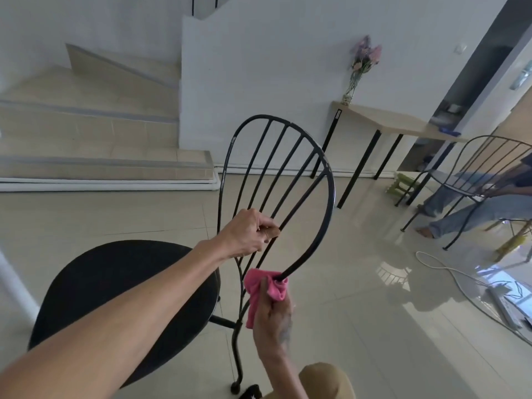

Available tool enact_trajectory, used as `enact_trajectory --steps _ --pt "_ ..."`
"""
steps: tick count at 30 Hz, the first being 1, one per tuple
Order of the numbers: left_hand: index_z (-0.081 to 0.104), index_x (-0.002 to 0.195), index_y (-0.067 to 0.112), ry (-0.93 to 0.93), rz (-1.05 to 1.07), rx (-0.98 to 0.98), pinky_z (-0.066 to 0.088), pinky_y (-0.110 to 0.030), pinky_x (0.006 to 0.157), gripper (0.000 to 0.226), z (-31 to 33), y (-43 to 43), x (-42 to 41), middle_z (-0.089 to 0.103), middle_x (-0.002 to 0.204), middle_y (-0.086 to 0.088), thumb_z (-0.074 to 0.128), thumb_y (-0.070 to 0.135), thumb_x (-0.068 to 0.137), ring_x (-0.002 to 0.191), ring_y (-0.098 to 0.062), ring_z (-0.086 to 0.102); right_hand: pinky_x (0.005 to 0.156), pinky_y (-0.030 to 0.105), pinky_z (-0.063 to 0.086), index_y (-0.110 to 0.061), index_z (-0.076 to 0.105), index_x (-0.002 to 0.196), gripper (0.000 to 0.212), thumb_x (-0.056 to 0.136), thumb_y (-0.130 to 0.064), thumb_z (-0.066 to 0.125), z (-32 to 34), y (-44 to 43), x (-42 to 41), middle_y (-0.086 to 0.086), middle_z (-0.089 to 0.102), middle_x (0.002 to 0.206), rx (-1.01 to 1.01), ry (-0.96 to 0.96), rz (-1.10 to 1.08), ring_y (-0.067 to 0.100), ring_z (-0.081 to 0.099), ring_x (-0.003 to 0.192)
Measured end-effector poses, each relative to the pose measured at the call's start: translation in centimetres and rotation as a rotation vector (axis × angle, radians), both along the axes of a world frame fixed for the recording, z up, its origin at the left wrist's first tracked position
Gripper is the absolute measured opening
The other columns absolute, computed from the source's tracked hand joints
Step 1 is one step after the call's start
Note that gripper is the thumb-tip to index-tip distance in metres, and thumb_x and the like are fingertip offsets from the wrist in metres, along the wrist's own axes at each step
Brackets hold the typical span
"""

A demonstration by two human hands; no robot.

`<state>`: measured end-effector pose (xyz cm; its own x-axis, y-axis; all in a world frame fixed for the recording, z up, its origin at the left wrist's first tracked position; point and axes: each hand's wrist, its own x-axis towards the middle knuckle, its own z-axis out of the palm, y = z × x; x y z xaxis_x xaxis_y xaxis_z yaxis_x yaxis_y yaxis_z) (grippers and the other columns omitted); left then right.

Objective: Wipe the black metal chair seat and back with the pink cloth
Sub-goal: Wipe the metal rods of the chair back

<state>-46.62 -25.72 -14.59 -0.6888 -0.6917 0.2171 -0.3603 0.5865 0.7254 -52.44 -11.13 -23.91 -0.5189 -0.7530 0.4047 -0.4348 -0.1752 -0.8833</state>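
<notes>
The black metal chair stands in front of me, its round dark seat (123, 295) at lower left and its hooped back of thin bars (328, 203) rising in the middle. My left hand (249, 231) grips one of the back's thin bars low down. My right hand (272, 318) holds the pink cloth (263, 286), which is wrapped around the lower right part of the back's outer hoop. Part of the cloth hangs down beside my palm.
Tiled stairs (95, 133) rise at the back left. A small wooden table (403, 123) with a vase of flowers (362, 64) stands against the white wall. At right a person sits on a second metal chair (472, 174). A white cable (449, 272) lies on the glossy floor.
</notes>
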Motion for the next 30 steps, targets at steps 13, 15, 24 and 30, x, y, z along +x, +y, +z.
enact_trajectory --steps 13,15,24,30 --pt "0.072 0.115 0.003 0.011 -0.026 0.056 0.054 -0.015 0.059 0.021 0.5 0.1 0.1 0.063 0.073 0.018 0.063 0.009 0.097 0.056 0.002 0.065 0.040 0.007 0.037 -0.012 0.058 0.079 0.026 0.101 -0.017 0.046 4.0 -0.4 -2.4 -0.015 0.050 0.060 -0.294 0.107 -0.062 -0.004 0.051 0.045" --pt "0.072 0.115 0.002 0.013 -0.034 0.058 0.052 -0.014 0.056 0.021 0.5 0.1 0.1 0.060 0.070 0.023 0.063 0.008 0.097 0.052 0.002 0.062 0.040 0.023 0.047 -0.018 0.059 0.083 0.025 0.102 -0.024 0.043 -0.3 -1.1 -1.9 -0.010 0.057 0.065 -0.225 0.117 -0.058 0.006 0.055 0.047" --pt "0.073 0.112 0.004 0.048 -0.039 0.028 0.061 -0.046 0.066 0.020 0.4 0.5 0.2 0.064 0.063 0.012 0.063 0.013 0.098 0.064 -0.031 0.071 0.066 0.032 0.051 -0.007 0.066 0.098 0.024 0.095 -0.027 0.052 -13.7 -2.7 0.1 -0.007 0.053 0.097 0.124 0.171 -0.066 0.021 0.055 0.081" --pt "0.074 0.110 0.004 0.064 -0.016 0.025 0.058 -0.023 0.058 0.018 0.1 0.5 0.1 0.059 0.050 0.030 0.062 0.010 0.098 0.051 -0.005 0.064 0.069 0.031 0.051 -0.007 0.067 0.118 0.036 0.091 -0.024 0.050 -15.3 -1.4 0.5 0.001 0.059 0.102 0.249 0.064 -0.043 0.017 0.057 0.084"
